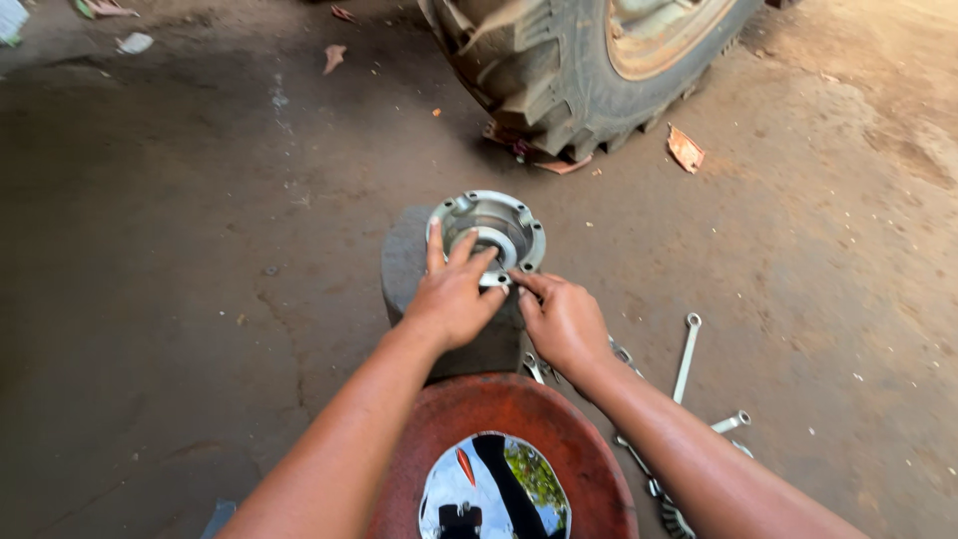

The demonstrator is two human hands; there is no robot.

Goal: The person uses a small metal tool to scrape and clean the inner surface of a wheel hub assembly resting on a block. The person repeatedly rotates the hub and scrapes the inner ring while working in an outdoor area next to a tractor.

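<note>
- Head view: a round metal hub housing (488, 233) sits on a grey stone block (404, 269) on the dirt floor, before a big tractor tyre (559, 80)
- left hand (454, 294) lies over the housing's near rim, fingers spread into its bore; right hand (559, 314) pinches the rim's edge
- judged step: seating a part in the bore; the next move calls for even, square pressure
- spanners (687, 354) lie just right of the block

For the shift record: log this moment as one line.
left hand: fingers on metal hub housing | right hand: touching its near rim | housing on grey block | wrenches on ground, right | tyre behind
</note>
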